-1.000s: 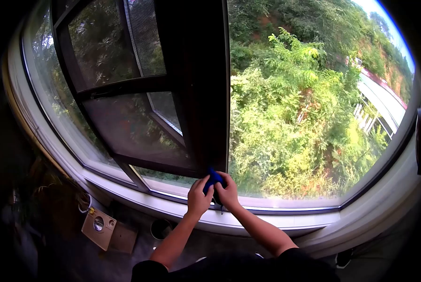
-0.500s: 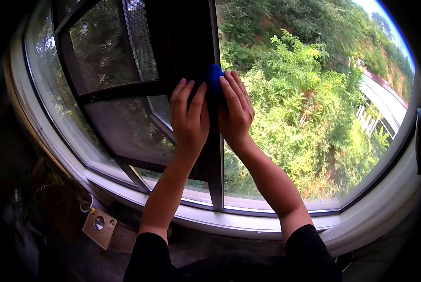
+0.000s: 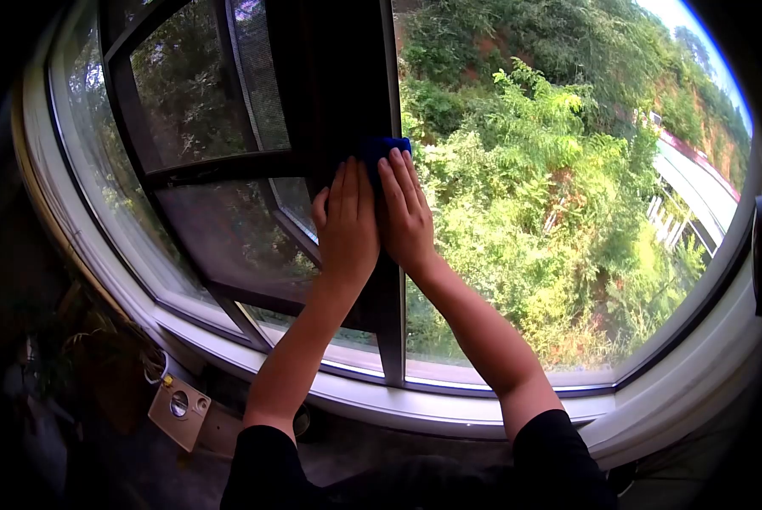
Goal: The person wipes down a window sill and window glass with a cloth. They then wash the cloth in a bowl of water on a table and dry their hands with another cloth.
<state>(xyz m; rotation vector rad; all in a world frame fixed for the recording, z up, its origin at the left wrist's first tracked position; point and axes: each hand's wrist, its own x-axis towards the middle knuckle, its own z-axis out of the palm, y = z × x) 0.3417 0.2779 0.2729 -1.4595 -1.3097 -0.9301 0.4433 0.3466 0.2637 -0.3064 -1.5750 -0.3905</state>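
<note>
A dark blue cloth point(image 3: 384, 151) lies against the dark window frame point(image 3: 388, 336), its upper edge showing above my fingertips. My left hand point(image 3: 348, 221) presses on its left side, fingers extended upward and close together, thumb out to the left. Along the right side, my right hand point(image 3: 408, 217) holds the cloth with its fingers over it. The two hands are side by side, nearly touching. Most of the cloth is hidden under them. To the left is the open, tilted window sash point(image 3: 219, 161) with its mesh screen.
On the right, a glass pane point(image 3: 534, 221) looks out on trees and a white-roofed structure. Below runs the white window sill point(image 3: 449, 404). A beige box with a round dial point(image 3: 179, 405) stands low at left, near a potted plant point(image 3: 100, 353).
Both hands have slid down slightly with the cloth. My right hand has shifted left, and the hands are closer together, with the left fingers less spread.
</note>
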